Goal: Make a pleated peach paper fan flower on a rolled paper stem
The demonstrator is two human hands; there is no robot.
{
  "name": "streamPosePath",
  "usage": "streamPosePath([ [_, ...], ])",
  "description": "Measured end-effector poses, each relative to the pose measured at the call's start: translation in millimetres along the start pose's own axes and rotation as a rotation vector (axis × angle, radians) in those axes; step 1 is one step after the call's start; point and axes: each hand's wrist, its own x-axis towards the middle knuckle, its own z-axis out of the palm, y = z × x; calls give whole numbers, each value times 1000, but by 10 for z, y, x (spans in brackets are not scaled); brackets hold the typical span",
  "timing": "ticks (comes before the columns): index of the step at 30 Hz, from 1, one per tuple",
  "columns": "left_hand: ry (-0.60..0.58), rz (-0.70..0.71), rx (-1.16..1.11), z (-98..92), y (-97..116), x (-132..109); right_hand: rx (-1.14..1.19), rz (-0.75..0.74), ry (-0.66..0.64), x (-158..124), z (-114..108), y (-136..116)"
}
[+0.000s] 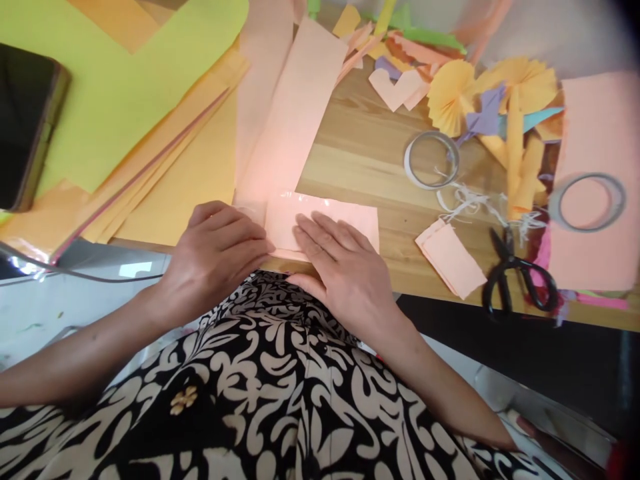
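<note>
A pink paper strip lies across the table's front edge, with shiny clear tape along its upper edge. My right hand rests flat on it, fingers stretched out and the thumb apart near the table edge. At the strip's left end is my left hand, its fingers pressed together and curled over the paper; what its fingertips hold is hidden. A longer pink sheet runs up and away from behind the strip.
Left are green paper, orange sheets and a phone. Right are a tape roll, a small folded pink paper, black scissors, white string, paper fans and another roll on pink paper.
</note>
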Motion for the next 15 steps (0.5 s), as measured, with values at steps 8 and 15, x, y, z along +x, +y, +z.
streamPosePath([
  [8, -41, -22, 45, 10, 14, -42, 11, -1, 29, -3, 20, 12],
  [15, 58, -69, 28, 74, 39, -112, 35, -23, 186, -29, -1, 31],
])
